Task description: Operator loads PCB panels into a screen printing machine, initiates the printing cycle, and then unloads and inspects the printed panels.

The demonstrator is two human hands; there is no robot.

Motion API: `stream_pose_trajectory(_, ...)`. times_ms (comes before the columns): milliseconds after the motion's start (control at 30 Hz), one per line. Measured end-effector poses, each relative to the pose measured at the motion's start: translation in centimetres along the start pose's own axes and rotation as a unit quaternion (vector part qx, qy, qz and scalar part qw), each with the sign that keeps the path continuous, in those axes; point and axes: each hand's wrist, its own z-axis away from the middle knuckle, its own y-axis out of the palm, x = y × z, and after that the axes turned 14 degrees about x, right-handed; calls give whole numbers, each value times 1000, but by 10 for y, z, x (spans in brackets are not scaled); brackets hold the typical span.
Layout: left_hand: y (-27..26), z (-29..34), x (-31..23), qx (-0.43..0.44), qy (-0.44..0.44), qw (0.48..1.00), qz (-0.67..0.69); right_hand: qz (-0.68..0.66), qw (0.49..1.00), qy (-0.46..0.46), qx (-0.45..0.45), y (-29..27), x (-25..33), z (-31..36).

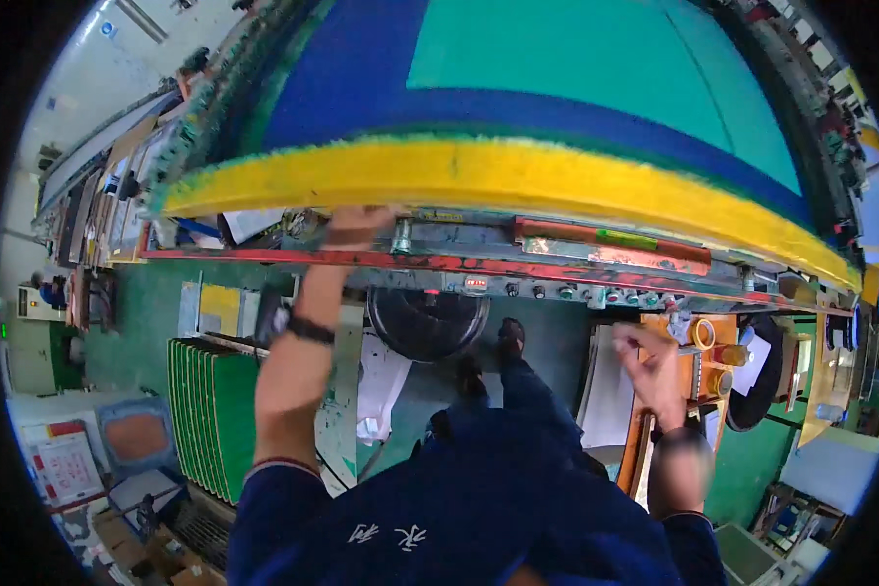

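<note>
A large screen-printing frame (596, 181) with a yellow front bar spans the view ahead of me; its mesh is teal with a blue border (576, 109). My left hand (361, 223) reaches up to the underside of the yellow bar, over a red rail (293, 257). The bar hides its fingertips, so whether they grip it cannot be told. My right hand (654, 369) hovers beside an orange wooden shelf, slightly blurred. Its thumb and fingers are loosely bent and apart, with nothing visible between them.
Knobs and buttons (566, 292) line the machine's front, below a long orange-red bar (610, 244). A round black stool (428, 322) stands underneath. Green boards (205, 410) are stacked upright at left. Tape and jars (721, 366) sit on the orange shelf (689, 337) at right.
</note>
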Motion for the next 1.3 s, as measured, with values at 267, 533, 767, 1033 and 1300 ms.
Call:
stream_pose_trajectory(267, -36, -102, -13, -180, -114, 975, -57, -50, 991, 94, -81, -53, -47, -31)
stream_pose_trajectory(533, -20, -102, -10, -226, -112, 967, -37, -130, 973, 72, -178, -96, -87, -67)
stream_pose_trajectory(767, 21, -70, -20, -251, -91, 964, 4, 3, 977, 39, -210, -124, -164, -93)
stream_pose_trajectory(1033, 59, -35, -38, -280, -69, 956, 47, -146, 959, -26, -240, -155, -152, -195)
stream_pose_trajectory(1300, 90, 11, -60, -278, -36, 959, 43, -379, 896, -153, -170, -146, -111, -220)
